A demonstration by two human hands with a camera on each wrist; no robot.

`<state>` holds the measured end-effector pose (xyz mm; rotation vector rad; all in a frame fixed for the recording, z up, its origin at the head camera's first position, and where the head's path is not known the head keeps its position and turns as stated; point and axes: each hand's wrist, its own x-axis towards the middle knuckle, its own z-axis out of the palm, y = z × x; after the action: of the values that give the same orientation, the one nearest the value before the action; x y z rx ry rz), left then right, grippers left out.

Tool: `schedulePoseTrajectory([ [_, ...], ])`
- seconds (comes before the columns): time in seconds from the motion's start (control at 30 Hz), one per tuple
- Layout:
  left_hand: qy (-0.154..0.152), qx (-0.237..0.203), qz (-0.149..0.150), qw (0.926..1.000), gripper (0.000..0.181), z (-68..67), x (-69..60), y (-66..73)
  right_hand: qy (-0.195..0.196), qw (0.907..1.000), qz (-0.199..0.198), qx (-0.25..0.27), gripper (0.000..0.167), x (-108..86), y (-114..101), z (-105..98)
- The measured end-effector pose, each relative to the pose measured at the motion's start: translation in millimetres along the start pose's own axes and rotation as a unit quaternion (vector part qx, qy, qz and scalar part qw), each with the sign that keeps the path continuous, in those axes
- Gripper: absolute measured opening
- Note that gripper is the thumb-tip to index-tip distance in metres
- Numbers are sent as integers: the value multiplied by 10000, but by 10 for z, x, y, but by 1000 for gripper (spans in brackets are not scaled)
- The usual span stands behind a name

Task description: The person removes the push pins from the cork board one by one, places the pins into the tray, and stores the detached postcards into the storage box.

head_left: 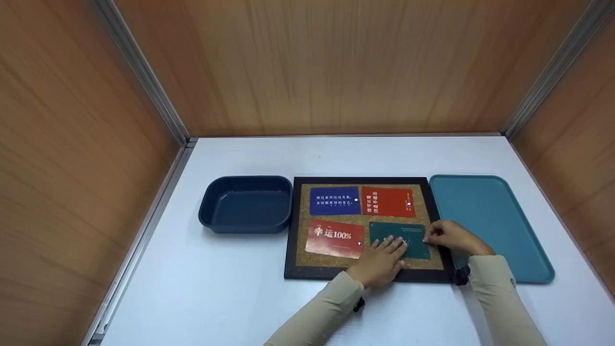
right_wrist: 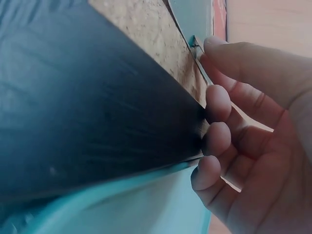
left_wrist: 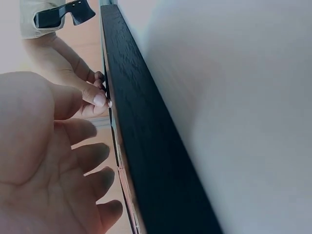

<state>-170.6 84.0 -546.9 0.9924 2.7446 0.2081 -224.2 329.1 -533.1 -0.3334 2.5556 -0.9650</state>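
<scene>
Green card (head_left: 417,243) is sitting in the near right part of the cork board (head_left: 319,261), with the fingers of the left hand (head_left: 382,262) spread across it and nothing gripped; in the right hand (head_left: 453,236) what looks like a tiny pale pin (left_wrist: 110,104) is pinched by thumb and finger at the card's right edge; the card can be expected to be really light, thin and kinda bendy, maybe a bit slick, so it could be slid or creased pretty easily; it's probably best held by spread fingertips, edges left unsqueezed; the pin is likely stiff and easily dropped, so its head should be taken, not the point; as for views, the whole layout is only given by the head camera; from the left wrist that palm is seen raised off the board; from the right wrist curled fingertips are shown close to the black frame (right_wrist: 107,112), though whether it's touched can't be told
</scene>
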Motion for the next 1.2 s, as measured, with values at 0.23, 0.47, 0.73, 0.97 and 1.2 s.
schedulePoseTrajectory([
  [0.23,-157,-216,-58,9996,49,28,8,3,-20,9998,173,-58,16,23,-6,29],
  [0.47,-182,39,-46,9998,49,70,11,2,-106,9998,170,-76,17,54,7,39],
  [0.73,-138,90,-97,9998,49,76,27,24,-114,9999,103,20,18,43,4,15],
  [0.97,-143,204,-147,9996,48,74,33,47,-237,9995,-184,-19,20,63,10,-7],
  [1.2,-111,406,-120,9990,48,102,29,38,-206,9996,-173,-17,18,65,33,16],
])
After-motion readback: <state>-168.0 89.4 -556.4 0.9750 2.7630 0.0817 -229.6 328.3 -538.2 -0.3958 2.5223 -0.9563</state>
